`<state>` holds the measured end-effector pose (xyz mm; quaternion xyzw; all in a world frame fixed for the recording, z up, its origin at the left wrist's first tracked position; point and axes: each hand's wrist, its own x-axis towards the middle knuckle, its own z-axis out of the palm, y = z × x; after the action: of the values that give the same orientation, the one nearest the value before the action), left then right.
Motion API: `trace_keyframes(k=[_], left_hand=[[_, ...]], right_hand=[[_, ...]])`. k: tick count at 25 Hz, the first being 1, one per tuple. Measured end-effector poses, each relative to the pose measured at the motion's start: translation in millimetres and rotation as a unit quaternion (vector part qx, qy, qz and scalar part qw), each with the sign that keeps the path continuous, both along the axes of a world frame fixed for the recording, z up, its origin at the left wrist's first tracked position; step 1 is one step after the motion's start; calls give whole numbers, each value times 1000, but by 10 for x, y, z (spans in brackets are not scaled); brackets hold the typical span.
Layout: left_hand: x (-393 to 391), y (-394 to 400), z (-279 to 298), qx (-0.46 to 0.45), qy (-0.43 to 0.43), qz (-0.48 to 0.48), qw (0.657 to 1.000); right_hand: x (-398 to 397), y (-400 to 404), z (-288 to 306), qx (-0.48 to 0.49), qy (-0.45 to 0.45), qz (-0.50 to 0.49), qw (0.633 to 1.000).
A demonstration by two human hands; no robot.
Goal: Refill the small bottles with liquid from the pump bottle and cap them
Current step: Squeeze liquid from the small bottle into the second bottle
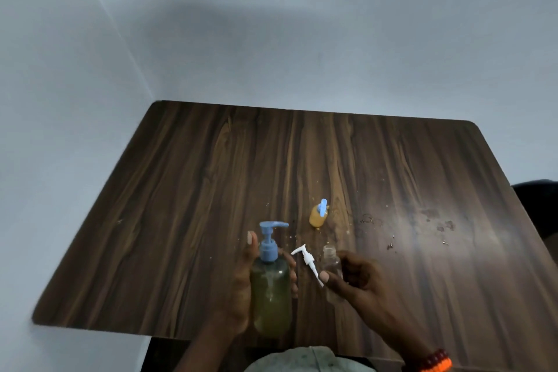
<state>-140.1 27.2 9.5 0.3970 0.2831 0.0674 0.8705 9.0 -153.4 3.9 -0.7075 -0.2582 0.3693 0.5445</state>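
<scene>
My left hand point(241, 284) is wrapped around the large pump bottle point(271, 296), which holds yellow-green liquid and has a blue pump head pointing right. My right hand point(359, 281) grips a small clear bottle point(331, 263) with an open neck, held upright just right of the pump bottle. A white pump cap point(306, 260) with its tube lies between the two bottles, its tube end at my right thumb. Farther back on the table stands a small bottle of orange liquid point(319, 214) with a blue pump cap on it.
The dark wood-grain table point(181, 205) stands in a corner against pale walls. Drips and wet smears mark the surface to the right point(437, 223). An orange and red bead bracelet point(434, 362) sits on my right wrist.
</scene>
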Motion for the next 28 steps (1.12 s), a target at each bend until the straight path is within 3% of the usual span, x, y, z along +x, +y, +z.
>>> trace_keyframes(k=[4,8,15,18,22,28], left_hand=[[-178,-211,46,16,60,-82,995],[-289,-199,33,-16,78,-74,994],[-319,-152,49,-48,24,-87,995],[-181,-90,224,38,26,-75,996],[42,30,446,276,36,-105,955],[230,101,520,382,71,-131,912]], right_hand=[[-100,-42,-26,11,6,7,1000],[-171,-59,-52,18,13,6,1000],[-186,-57,8,24,20,7,999],[-171,-49,35,28,22,13,999],[-178,19,107,29,-4,39,999],[-128,108,182,30,-45,32,998]])
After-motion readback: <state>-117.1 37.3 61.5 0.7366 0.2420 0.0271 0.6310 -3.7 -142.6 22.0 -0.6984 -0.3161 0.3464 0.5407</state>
